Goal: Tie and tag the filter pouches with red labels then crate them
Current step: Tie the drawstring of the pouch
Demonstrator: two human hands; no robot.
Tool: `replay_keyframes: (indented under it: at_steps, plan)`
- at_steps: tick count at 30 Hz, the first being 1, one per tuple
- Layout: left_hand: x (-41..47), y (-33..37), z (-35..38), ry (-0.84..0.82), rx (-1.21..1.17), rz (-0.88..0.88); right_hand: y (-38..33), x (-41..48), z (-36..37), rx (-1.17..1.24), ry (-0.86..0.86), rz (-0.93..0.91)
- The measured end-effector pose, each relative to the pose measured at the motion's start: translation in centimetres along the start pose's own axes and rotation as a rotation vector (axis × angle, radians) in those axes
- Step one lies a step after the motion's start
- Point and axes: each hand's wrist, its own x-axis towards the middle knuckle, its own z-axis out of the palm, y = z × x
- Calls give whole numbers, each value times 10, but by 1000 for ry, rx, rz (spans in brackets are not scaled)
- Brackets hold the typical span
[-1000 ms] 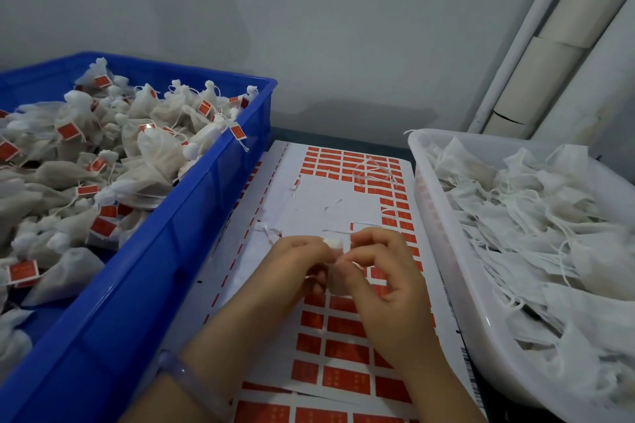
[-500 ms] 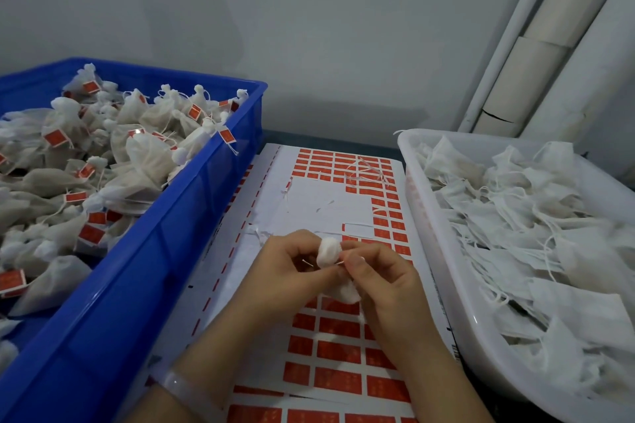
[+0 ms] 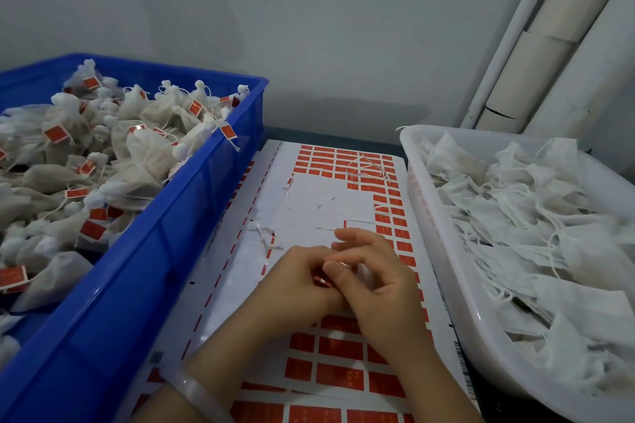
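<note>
1. Both hands were met over the near half of the label sheet [image 3: 309, 203], which lay flat between the two containers.
2. The left hand [image 3: 299, 285] had its fingers curled inward, their tips closed on a small red label [image 3: 322, 282].
3. The right hand [image 3: 378, 285] had its thumb [image 3: 335, 273] set against the same label from the other side. Its lower fingers were curled under. The two upper fingers were raised, loosely bent, and touched nothing.
4. The label thus sat in the pinch between the left fingertips and the right thumb, with only a sliver of red showing.
5. The pouch being worked could not be confirmed. A pale patch behind the right fingers might have been it, but the hands covered that area.
6. The blue crate [image 3: 154, 251] stood to the left, touching the sheet's edge. It was heaped with tagged pouches [image 3: 144, 154], tied at the neck and bearing red labels.
7. The white basket [image 3: 446, 285] stood to the right, filled with untied pouches [image 3: 532, 216] lying flat with loose strings.
8. String scraps [image 3: 264, 237] lay on the bare part of the sheet just beyond the left hand.
9. A pale bangle [image 3: 196, 388] was on the left wrist.
</note>
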Motion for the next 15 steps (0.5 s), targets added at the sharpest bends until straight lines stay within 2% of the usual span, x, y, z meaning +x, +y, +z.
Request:
replay_keyframes:
  at_steps: [5, 12, 15]
  plan:
    - [1, -6, -1, 209, 152, -5, -1, -2, 2, 84, -81, 92]
    - [2, -12, 3, 308, 240, 40, 1, -3, 3, 98, -95, 111]
    - [2, -10, 3, 351, 148, 91, -1, -2, 2, 187, -61, 120]
